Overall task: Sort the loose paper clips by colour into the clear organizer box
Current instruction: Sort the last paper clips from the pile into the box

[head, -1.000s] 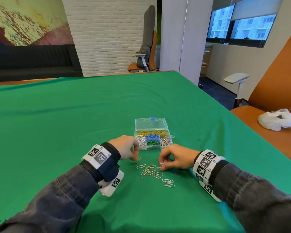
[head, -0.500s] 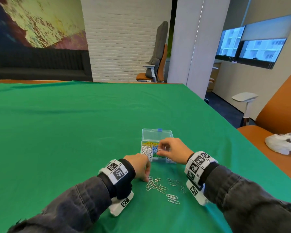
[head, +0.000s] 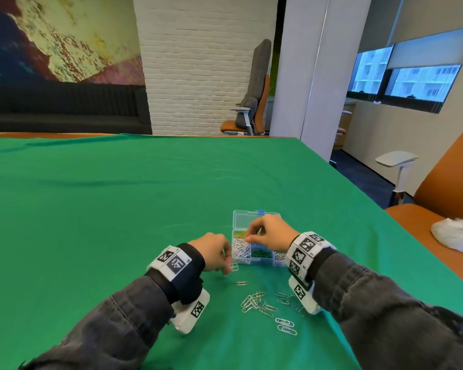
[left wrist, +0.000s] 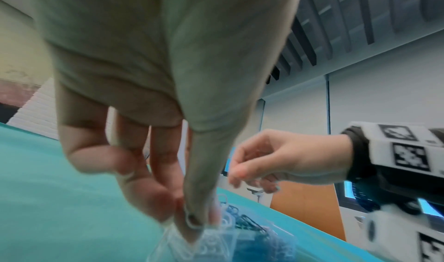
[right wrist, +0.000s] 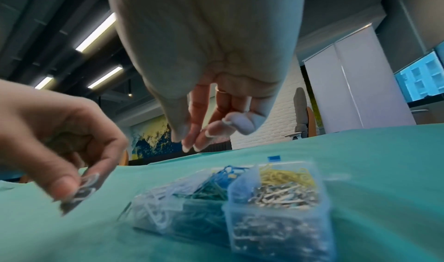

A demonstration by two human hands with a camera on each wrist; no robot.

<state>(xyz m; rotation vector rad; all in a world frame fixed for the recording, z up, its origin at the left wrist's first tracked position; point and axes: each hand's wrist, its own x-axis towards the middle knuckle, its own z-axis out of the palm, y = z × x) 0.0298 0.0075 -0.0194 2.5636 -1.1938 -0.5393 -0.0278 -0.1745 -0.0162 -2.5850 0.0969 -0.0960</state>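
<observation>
The clear organizer box [head: 254,260] stands open on the green cloth, its lid [head: 245,221] tipped back. Its compartments hold white [head: 240,249], yellow, green [head: 261,253], blue and silver clips [right wrist: 281,194]. My right hand [head: 249,237] hovers over the box with its fingers [right wrist: 199,133] hanging down, and I see nothing between them. My left hand [head: 229,267] is just left of the box's front corner and pinches a white paper clip [head: 234,267], which also shows as white clip [right wrist: 83,189]. Several loose clips [head: 255,303] lie on the cloth in front of the box.
One clip [head: 242,283] lies apart between my left hand and the pile, and two more [head: 286,326] lie nearest to me. The table's right edge [head: 385,212] runs close by, with an orange chair and a white cloth [head: 456,233] beyond it.
My left hand has risen from the pile toward the box with a white clip. My right hand stays over the box, and the clip it held no longer shows.
</observation>
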